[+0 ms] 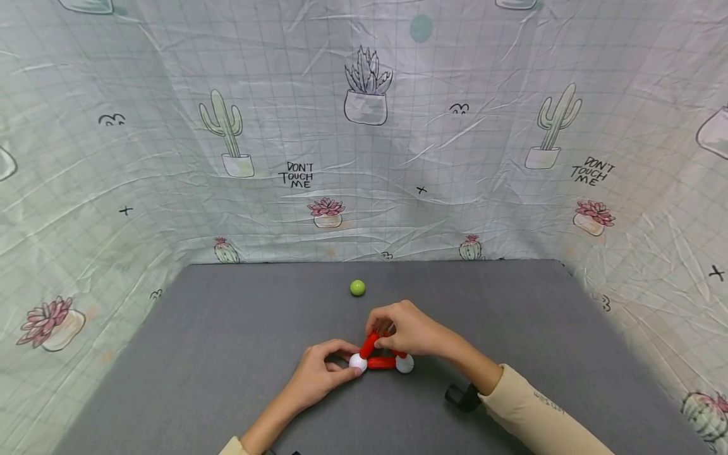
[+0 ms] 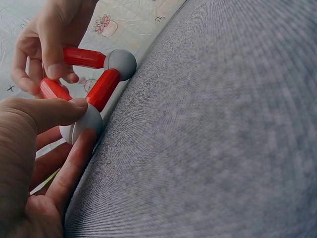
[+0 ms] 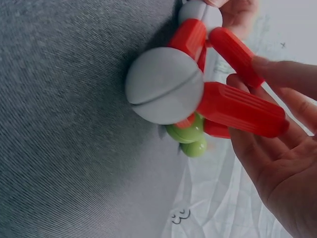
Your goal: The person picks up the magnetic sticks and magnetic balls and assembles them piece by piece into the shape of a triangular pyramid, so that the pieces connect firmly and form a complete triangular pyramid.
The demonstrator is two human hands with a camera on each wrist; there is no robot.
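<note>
Red rods and balls form a small magnetic-looking construction on the grey table. My left hand (image 1: pixel 320 371) pinches its left white ball (image 1: pixel 357 361) between thumb and fingers. A lying red rod (image 1: pixel 382 363) joins that ball to the right white ball (image 1: pixel 404 364). My right hand (image 1: pixel 411 330) is above, its thumb and fingers pinching a slanted red rod (image 3: pixel 237 55) that rises from the left ball. Another red rod (image 3: pixel 242 109) sticks up from the right ball, its upper end free beside the right fingers. Behind, a green ball (image 3: pixel 186 131) shows low among the rods, partly hidden.
A separate green ball (image 1: pixel 357 288) lies farther back on the grey table (image 1: pixel 256 316). A cloth with printed cactuses (image 1: pixel 364 158) hangs around the back and sides. Below the right forearm is a black wrist device (image 1: pixel 462 398).
</note>
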